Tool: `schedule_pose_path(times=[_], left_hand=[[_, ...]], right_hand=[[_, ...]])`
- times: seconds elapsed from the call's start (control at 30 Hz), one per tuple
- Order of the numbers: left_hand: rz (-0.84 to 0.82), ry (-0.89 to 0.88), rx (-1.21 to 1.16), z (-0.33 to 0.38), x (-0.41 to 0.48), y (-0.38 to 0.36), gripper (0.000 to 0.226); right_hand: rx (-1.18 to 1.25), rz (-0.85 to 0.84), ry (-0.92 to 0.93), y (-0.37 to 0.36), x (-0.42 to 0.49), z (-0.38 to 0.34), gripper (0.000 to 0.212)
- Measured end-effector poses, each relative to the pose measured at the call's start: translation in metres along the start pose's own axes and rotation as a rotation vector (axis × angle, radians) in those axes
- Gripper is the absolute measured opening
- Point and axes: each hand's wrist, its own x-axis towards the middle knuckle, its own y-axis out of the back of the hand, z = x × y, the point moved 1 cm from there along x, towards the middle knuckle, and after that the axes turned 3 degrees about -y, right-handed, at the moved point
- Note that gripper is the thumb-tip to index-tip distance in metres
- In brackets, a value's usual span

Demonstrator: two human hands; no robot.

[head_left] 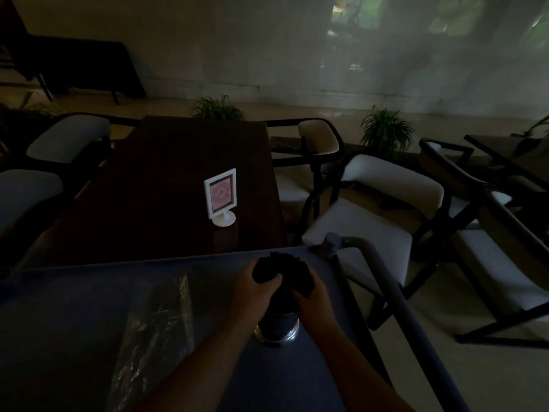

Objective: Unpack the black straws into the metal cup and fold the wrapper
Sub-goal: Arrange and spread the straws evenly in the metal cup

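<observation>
Dim light. Left hand [255, 288] and right hand [313, 300] are curled round a fanned bundle of black straws [282, 266], gripping it from either side. Bundle upright; lower ends seem to sit in the metal cup [277, 328], though shadow hides the rim. Cup stands on grey cart top [74, 292]. Clear wrapper [157, 328] lies left of the cup, apart. White sign stand [221, 197] on dark table [166, 173] beyond.

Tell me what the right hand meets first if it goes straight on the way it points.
The black straws that the right hand grips; past them, probably the left hand, though depth is unclear.
</observation>
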Motion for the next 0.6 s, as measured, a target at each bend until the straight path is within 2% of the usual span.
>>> schedule_pose_path(times=[0.27,0.47,0.6], left_hand=[[-0.02,-0.057,-0.094,0.022,-0.005,0.001,0.027],[-0.017,-0.082,-0.205,0.047,-0.008,0.01,0.031],[0.011,-0.105,-0.266,0.067,-0.013,0.017,0.028]], right_hand=[[-0.036,0.028,0.029,0.005,-0.003,-0.003,0.041],[-0.09,0.054,0.036,0.003,-0.001,0.0,0.035],[-0.076,0.053,0.021,0.002,-0.001,-0.001,0.038]])
